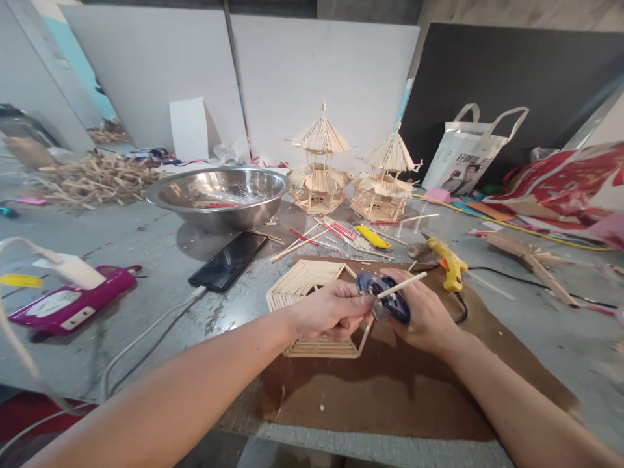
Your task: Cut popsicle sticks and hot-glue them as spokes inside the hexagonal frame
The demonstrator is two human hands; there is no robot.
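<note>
My left hand (332, 308) is closed, pinching a thin wooden stick (408, 283) that slants up to the right. My right hand (429, 317) wraps round a blue-handled hand cutter (396, 303), its metal head close to the left fingertips. The stick crosses the cutter; whether the jaws touch it I cannot tell. Below both hands, a flat polygonal frame of wooden sticks (288, 294) lies partly on a brown sheet (390, 403). Its left side is filled with rows of sticks, and my hands hide part of its middle and right.
Behind stand two stick-built pavilions (322, 179) and a steel basin (219, 218). A yellow glue gun (449, 263) with a black cord rests at right. A phone (229, 261) on a cable, a purple power strip (80, 302) and a yellow knife (373, 236) also lie around.
</note>
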